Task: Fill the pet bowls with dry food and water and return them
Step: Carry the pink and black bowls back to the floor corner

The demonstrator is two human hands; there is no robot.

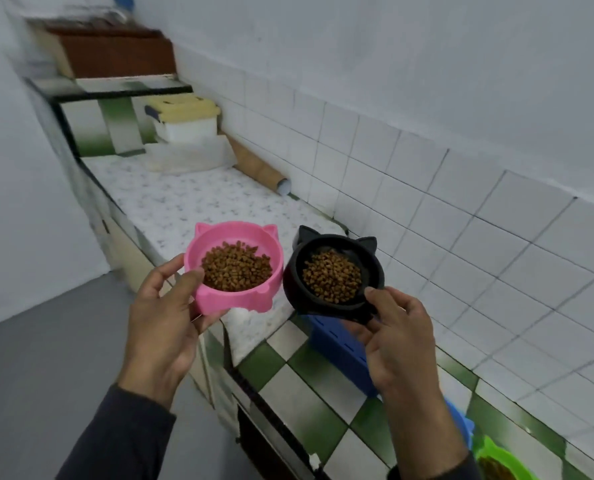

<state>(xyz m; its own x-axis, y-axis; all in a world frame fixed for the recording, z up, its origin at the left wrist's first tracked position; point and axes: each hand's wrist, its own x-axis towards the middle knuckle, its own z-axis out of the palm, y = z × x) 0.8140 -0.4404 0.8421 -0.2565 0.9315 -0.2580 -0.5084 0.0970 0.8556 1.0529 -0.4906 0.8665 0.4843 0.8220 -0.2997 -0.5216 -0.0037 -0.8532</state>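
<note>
A pink cat-eared bowl (219, 296) full of brown dry food is held above the counter's front edge by my left hand (165, 317), thumb over its near rim and fingers under it. Beside it on the right, my right hand (397, 337) grips a black cat-eared bowl (297, 275), also filled with dry food, with the thumb on its near rim. The two bowls almost touch. A green bowl (503, 459) holding some food shows at the bottom right corner of the counter.
A tiled counter (323, 386) with green and white checks runs along the white tiled wall. A blue container (337, 348) sits below the black bowl, a blue object (461, 424) near the green bowl. Farther off lie a cardboard tube (261, 168) and a yellow-lidded box (184, 123). Grey floor lies left.
</note>
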